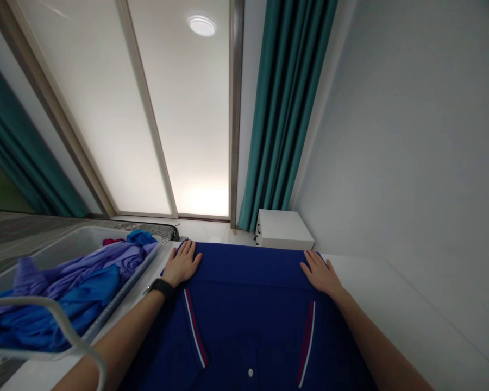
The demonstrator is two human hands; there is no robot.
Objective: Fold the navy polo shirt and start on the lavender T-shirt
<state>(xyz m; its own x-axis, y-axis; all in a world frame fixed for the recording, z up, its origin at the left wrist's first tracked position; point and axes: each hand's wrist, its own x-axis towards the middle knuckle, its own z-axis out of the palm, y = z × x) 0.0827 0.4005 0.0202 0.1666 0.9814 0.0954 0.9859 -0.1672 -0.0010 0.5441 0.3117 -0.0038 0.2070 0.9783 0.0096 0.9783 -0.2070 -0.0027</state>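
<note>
A dark blue polo shirt [252, 320] lies spread on a white table [44, 374], its far edge reaching the table's back. Red and white stripes trim both points of its collar, and a white button shows low in the middle. My left hand [182, 264] rests flat on the shirt's far left corner, fingers outstretched; a black watch is on that wrist. On the far right corner lies my right hand [320, 272], also flat with its fingers apart. Neither hand grips the cloth. The shirt's lower part runs out of view.
Left of the shirt stands a white plastic basket [126, 296] holding purple, blue and red clothes [85, 277]. A pale curved cord or tube [61, 320] crosses in front of it. Beyond the table are a white cabinet [283, 228], a teal curtain [289, 108] and frosted sliding doors [187, 119].
</note>
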